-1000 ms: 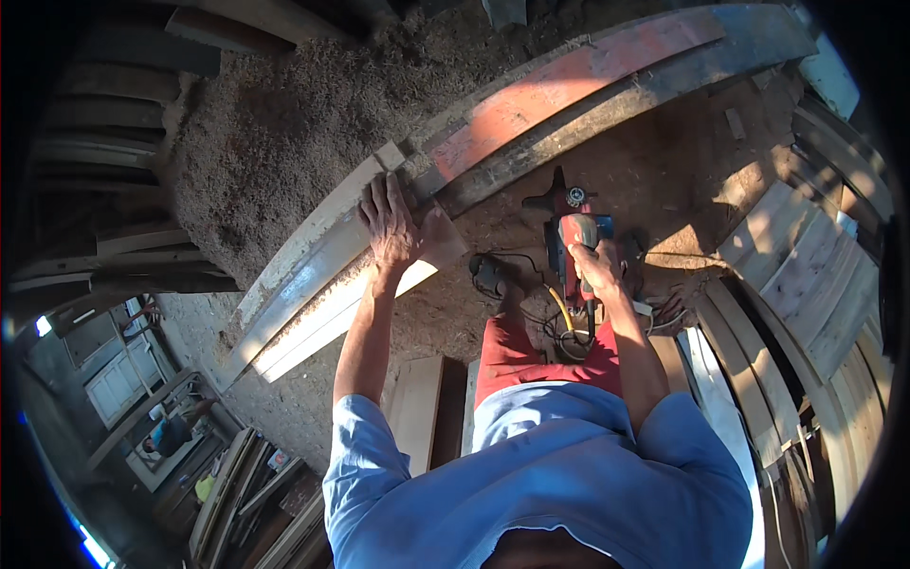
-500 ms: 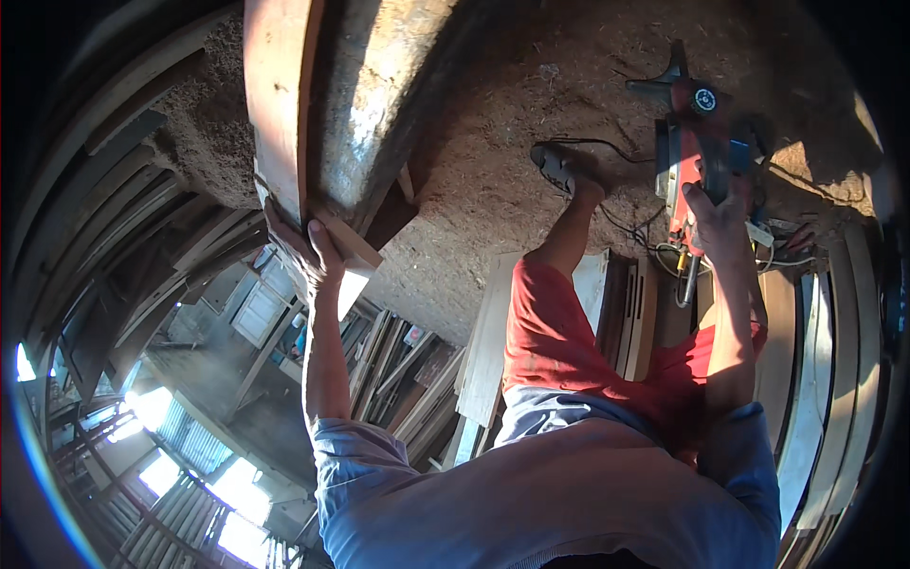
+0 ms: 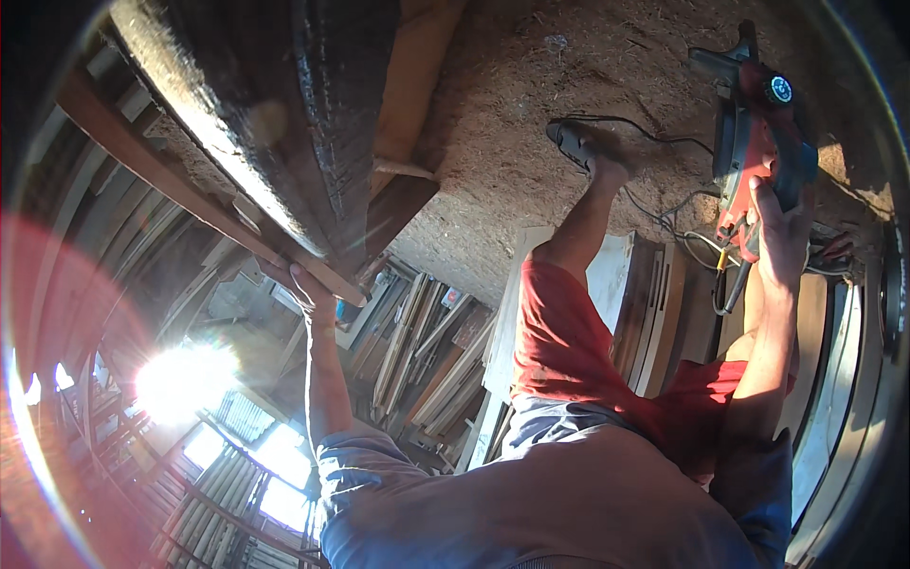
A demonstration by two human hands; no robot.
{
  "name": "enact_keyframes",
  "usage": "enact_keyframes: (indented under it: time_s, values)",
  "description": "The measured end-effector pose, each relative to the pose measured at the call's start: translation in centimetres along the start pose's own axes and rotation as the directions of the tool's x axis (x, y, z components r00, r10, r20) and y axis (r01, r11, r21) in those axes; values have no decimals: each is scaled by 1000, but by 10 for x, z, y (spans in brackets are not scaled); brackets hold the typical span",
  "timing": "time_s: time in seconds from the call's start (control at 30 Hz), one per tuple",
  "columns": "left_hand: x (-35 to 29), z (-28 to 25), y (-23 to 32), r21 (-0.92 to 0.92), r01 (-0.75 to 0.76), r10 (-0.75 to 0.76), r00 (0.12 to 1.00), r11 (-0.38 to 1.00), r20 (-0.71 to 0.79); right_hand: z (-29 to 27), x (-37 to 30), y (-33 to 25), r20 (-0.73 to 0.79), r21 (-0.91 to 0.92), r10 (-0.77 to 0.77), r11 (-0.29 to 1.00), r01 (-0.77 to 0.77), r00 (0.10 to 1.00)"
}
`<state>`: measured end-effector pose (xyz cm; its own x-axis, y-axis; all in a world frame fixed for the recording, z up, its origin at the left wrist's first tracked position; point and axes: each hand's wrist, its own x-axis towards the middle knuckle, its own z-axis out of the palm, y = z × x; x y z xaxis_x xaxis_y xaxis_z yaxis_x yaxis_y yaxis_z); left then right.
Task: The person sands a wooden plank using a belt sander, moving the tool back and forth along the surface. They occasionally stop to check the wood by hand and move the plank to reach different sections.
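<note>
My left hand [image 3: 308,289] grips the near end of a long wooden plank [image 3: 156,161]. Its thumb shows at the plank's edge, while the fingers are mostly hidden by the wood. The plank slants away to the far left, beside a heavy timber workbench [image 3: 284,114] with a sunlit edge. On the right, my right hand [image 3: 779,237] is wrapped around the handle of a red and black electric planer [image 3: 754,156]. The planer has a round dial and is held over the floor, apart from the plank.
A dark power cord [image 3: 654,137] runs past my foot [image 3: 588,156] across the shavings-covered floor [image 3: 512,142]. Stacked boards [image 3: 654,322] lie beneath and beside my legs. More loose lumber [image 3: 417,351] fills the area beyond my left arm. Strong sunlight glares at the lower left.
The plank has swung leftward off the workbench top to its left side, with my left hand still on its end. My right hand has carried the planer farther right.
</note>
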<state>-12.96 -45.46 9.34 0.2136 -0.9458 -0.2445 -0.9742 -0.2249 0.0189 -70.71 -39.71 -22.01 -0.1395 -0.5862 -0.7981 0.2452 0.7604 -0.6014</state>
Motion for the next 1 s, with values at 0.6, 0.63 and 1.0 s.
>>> enact_keyframes:
  time_s: [0.6, 0.63, 1.0]
  values:
    - [-14, 0, -21, -2, 84, -84, 996, 996, 25, -20, 19, -2, -5, -25, 56, 998, -57, 998]
    - [-14, -1, -20, 1, 82, -82, 996, 997, 20, -19, 19, -4, -5, -16, 51, 999, -51, 999]
    - [-11, -2, -31, 114, 11, -13, 1000, 993, 16, -18, 23, -1, -22, 15, 61, 998, -61, 998]
